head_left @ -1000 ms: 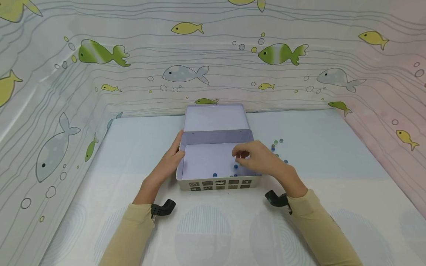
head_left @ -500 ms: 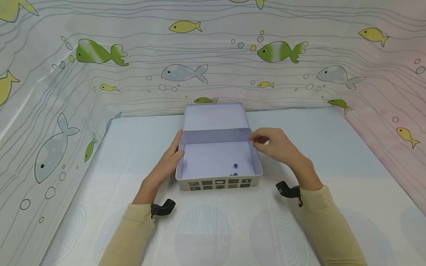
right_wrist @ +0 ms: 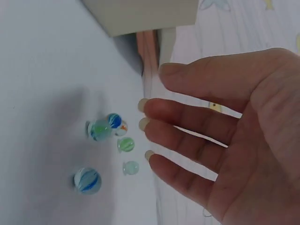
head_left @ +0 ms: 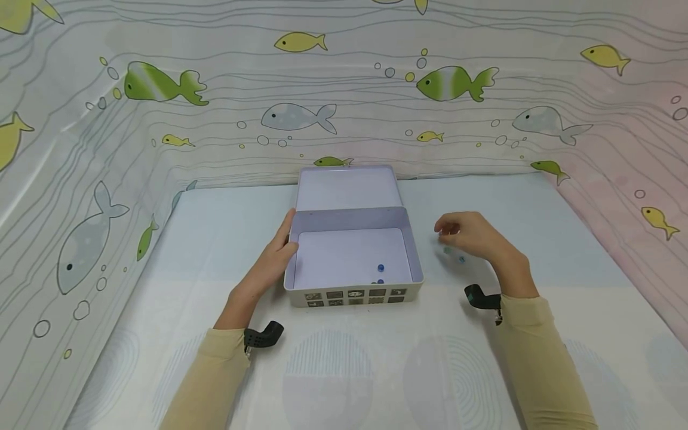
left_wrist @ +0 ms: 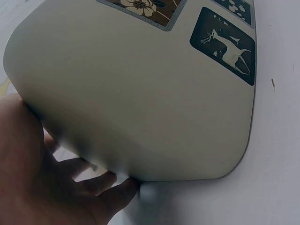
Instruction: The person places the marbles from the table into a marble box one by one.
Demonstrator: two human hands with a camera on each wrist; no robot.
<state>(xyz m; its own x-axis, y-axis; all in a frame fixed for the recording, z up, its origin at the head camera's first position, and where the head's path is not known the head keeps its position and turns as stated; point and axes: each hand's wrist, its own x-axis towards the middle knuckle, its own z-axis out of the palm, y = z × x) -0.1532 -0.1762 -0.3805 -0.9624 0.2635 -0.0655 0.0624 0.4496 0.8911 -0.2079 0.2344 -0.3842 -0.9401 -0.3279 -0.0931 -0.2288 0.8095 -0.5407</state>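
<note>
White metal tin (head_left: 352, 257) stays steadied by our left hand (head_left: 269, 266), fingers flat against its side; our right hand (head_left: 473, 236) hovers, fingers loosely spread, over small glass marbles (right_wrist: 110, 138).

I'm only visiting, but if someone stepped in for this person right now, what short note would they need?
Left hand: rests against the left wall of the open tin box, steadying it.
Right hand: fingers straight, holding nothing, hovering over loose marbles on the table right of the box.
Done: a few marbles lie inside the box.
Left: about five marbles on the table; lid open.
</note>
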